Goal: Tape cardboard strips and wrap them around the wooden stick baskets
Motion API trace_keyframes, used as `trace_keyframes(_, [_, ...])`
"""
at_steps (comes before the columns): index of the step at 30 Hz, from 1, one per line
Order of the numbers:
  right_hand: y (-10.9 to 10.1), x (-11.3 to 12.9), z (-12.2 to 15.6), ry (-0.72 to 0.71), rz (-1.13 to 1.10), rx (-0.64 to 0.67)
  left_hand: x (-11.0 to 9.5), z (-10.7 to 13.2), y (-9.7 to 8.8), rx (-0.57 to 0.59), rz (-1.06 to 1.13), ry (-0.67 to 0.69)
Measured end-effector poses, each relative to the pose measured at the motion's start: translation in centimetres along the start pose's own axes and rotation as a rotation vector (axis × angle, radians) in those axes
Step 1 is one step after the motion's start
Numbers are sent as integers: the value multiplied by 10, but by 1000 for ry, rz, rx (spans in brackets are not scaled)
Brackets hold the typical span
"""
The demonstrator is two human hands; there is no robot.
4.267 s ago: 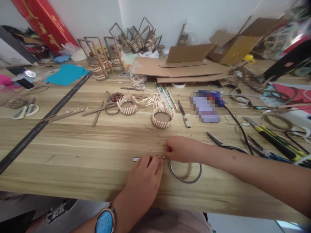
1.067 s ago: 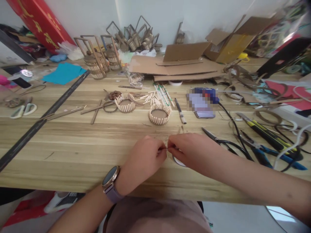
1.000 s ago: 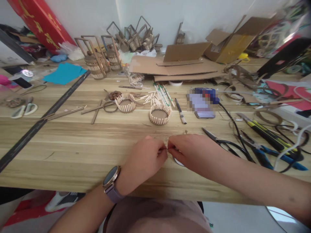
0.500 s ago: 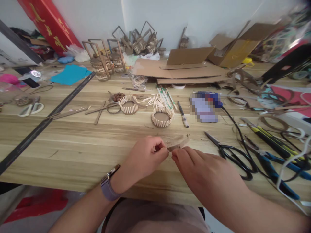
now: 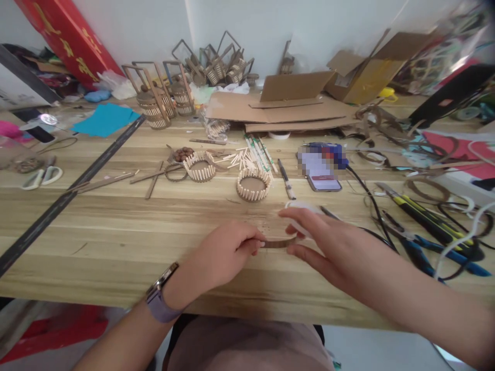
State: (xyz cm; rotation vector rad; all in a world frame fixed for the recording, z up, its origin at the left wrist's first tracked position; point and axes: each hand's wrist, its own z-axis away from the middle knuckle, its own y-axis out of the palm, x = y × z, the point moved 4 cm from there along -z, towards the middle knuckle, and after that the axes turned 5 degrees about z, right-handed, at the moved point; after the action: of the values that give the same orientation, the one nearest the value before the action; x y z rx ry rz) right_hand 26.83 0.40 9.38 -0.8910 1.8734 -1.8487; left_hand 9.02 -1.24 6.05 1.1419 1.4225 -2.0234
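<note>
My left hand (image 5: 232, 250) is closed in a pinch on the left end of a short, thin brown strip (image 5: 277, 243), held just above the wooden table (image 5: 127, 247). At the strip's other end, my right hand (image 5: 328, 239) has its thumb and fingers spread apart, not gripping. A whitish, translucent, blurred piece (image 5: 301, 214) shows behind the right fingers; what it is, I cannot tell. Beyond the hands stands a round base ringed with short pale sticks (image 5: 254, 185), and a similar ring (image 5: 200, 167) sits to its left.
Black scissors (image 5: 328, 212) lie mostly hidden behind my right hand. Farther right are a yellow-black cutter (image 5: 429, 219) and blue-handled pliers (image 5: 417, 255). A pen (image 5: 286, 178), a phone (image 5: 323, 172) and loose sticks (image 5: 240, 157) lie beyond. Small lidded baskets (image 5: 152, 111) and flat cardboard (image 5: 278, 111) stand behind.
My right hand has let go of the strip, spread its fingers and risen slightly. My left hand keeps its pinch. The whitish piece now shows behind the right fingers, and the view has shifted slightly.
</note>
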Motion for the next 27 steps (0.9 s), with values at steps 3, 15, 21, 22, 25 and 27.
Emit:
trace_keyframes(3, [16,-5,-1,14,-95,105,2,2,-2,-18,4,-46])
trace_keyframes(15, [54,-3,-7,45,195,311,17,7,16,-83,-380,-61])
trace_keyframes(21, [64,2,-15,-17,263,352,4,12,35,-149,-710,-7])
trace_keyframes(22, [64,2,-16,-26,260,348,3,13,41,-121,-701,39])
trace_keyframes(25, [64,-1,-16,-47,262,331,5,18,58,-46,-674,169])
trace_keyframes(27, [59,-4,-15,-31,267,302,9,19,64,-57,-674,212])
